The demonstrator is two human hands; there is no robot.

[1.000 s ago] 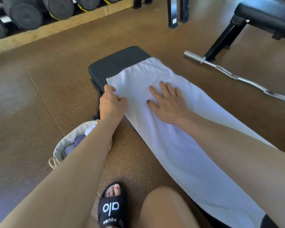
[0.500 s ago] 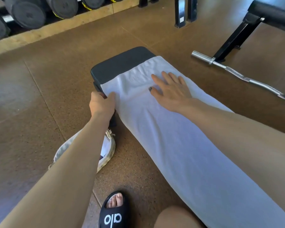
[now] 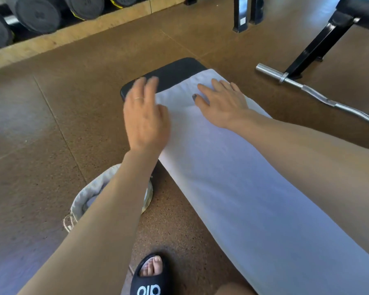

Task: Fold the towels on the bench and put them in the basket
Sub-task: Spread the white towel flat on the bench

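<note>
Fingers (image 3: 216, 86) of right hand (image 3: 219, 102) spread flat on towel (image 3: 232, 177)

A long white cloth towel (image 3: 232, 177) lies flat along the black padded bench (image 3: 170, 74). The right hand (image 3: 222, 103) presses flat on it. The left hand (image 3: 145, 118), fingers spread, is at its edge, blurry. A round pale fabric basket (image 3: 90, 194) sits on the brown floor (image 3: 41, 124) beside the bench
</note>
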